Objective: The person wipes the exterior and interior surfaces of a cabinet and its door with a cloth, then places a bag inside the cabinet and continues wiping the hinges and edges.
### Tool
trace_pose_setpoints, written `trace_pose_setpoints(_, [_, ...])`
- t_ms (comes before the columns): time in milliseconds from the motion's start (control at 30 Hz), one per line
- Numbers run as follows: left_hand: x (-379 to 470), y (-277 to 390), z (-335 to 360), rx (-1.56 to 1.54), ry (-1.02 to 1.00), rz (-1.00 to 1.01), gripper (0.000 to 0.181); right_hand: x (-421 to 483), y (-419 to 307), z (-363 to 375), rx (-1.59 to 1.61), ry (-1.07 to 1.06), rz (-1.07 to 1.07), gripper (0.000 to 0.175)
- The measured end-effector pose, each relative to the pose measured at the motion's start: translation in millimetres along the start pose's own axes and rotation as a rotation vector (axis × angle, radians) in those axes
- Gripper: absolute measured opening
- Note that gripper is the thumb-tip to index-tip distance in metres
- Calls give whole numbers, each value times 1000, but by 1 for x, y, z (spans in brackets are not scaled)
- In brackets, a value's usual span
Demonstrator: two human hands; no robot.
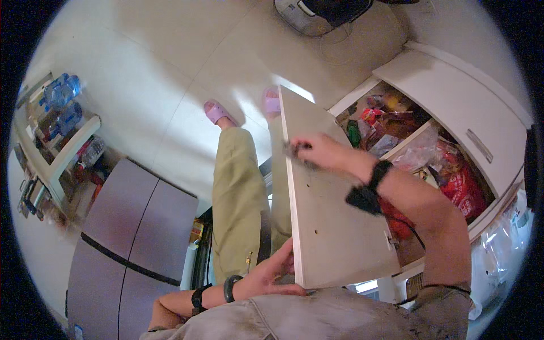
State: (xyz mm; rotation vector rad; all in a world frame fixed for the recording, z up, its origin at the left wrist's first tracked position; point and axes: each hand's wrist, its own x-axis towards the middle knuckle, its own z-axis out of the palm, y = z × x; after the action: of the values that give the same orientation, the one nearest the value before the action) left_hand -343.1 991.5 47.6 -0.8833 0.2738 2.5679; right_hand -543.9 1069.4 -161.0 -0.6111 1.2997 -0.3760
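Note:
An open white cabinet door (pixel 340 204) stands in front of me, with two small holes in its inner face and a metal hinge (pixel 392 240) near its lower right corner. My left hand (pixel 276 272) grips its near corner; some fingers are hidden behind the panel. At the door's long outer edge is my right hand (pixel 321 151), blurred, with its fingers curled around a small dark object (pixel 299 148). What that object is cannot be made out. Behind my right arm is the open cabinet (pixel 410 140), filled with plastic bags and packets, including a red bag (pixel 463 191).
The cabinet's other white door (pixel 459 114) bears a metal handle (pixel 480 145). To the left stand a grey refrigerator (pixel 114 238) and a shelf (pixel 74 148) with blue water jugs (pixel 61 95). A bin-like container (pixel 323 17) sits at the top. Clear plastic bags (pixel 497 250) hang at right.

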Motion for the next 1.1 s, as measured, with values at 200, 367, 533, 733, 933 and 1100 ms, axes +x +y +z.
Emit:
trace_pose_setpoints(200, [5,-5,-3,96,-42,-34,100,34,54,-19,-44,167,-9,22])
trace_pose_setpoints(367, [-4,-8,-6,159,33,-10,101,-69,-35,-6,201,-235,-60,20])
trace_pose_setpoints(533, [-2,6,-2,84,38,-101,101,-42,-20,0,121,-60,-123,21])
trace_pose_setpoints(733, [4,5,1,94,-10,-90,98,12,45,-14,-45,120,20,22])
trace_pose_setpoints(933, [2,9,1,72,18,-54,95,-105,-56,-9,114,-323,-60,26])
trace_pose_setpoints(1100, [0,7,-4,115,21,-80,96,-71,-20,-4,143,-131,42,25])
